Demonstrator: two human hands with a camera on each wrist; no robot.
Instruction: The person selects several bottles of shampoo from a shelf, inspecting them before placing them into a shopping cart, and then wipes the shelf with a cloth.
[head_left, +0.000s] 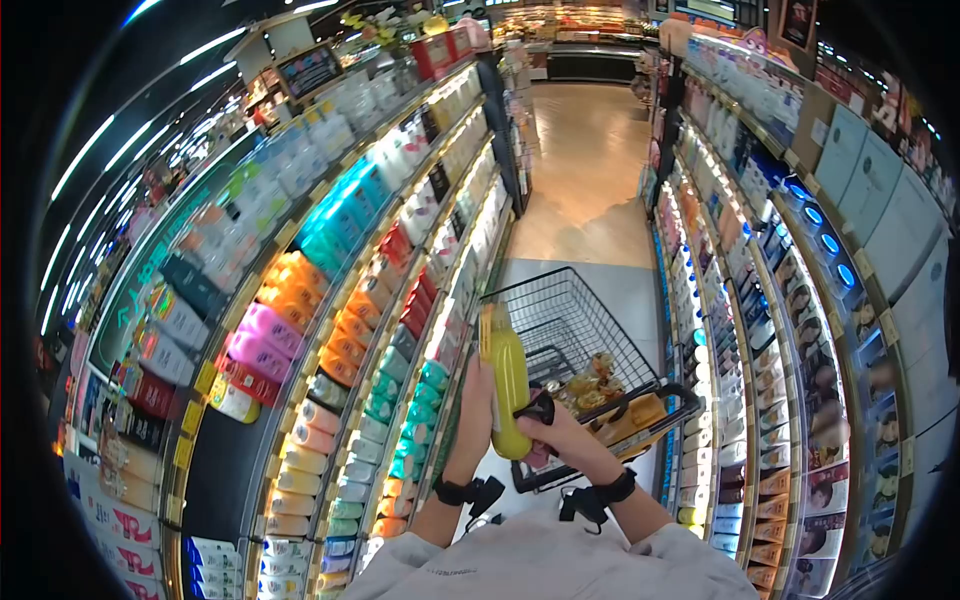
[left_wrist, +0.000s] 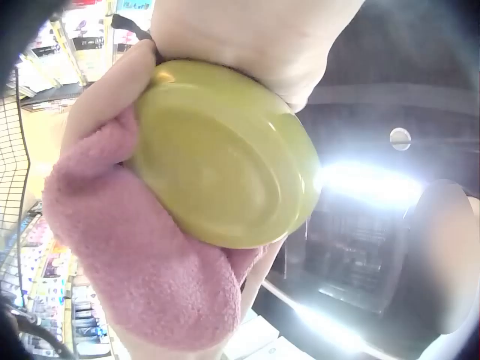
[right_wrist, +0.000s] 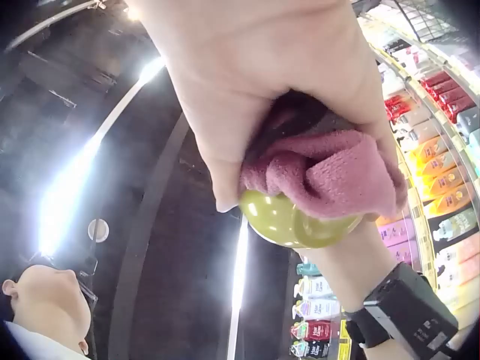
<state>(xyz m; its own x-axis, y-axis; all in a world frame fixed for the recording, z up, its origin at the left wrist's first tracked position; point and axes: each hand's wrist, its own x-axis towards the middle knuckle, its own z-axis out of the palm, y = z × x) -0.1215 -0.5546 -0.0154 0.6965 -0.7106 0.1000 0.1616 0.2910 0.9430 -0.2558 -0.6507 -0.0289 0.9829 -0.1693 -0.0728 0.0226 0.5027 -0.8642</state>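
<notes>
A tall yellow-green bottle (head_left: pixel 510 385) is held upright in front of the torso, its base filling the middle of the left wrist view (left_wrist: pixel 214 161). The left hand (head_left: pixel 476 405) grips its left side. On the lower right side, the right hand (head_left: pixel 562 432) holds a pink cloth (head_left: pixel 540 458) against the bottle. That cloth (right_wrist: pixel 337 176) is bunched beneath the right palm (right_wrist: pixel 277 67) in the right wrist view, with something black tucked beside it. Much of the left hand's fingers is hidden behind the bottle.
A black wire shopping cart (head_left: pixel 600 330) stands just ahead, with packaged goods (head_left: pixel 595 385) inside. Shelves of bottles (head_left: pixel 340 340) line the left; more stocked shelves (head_left: pixel 770 350) run along the right. The aisle floor (head_left: pixel 580 170) stretches forward between them.
</notes>
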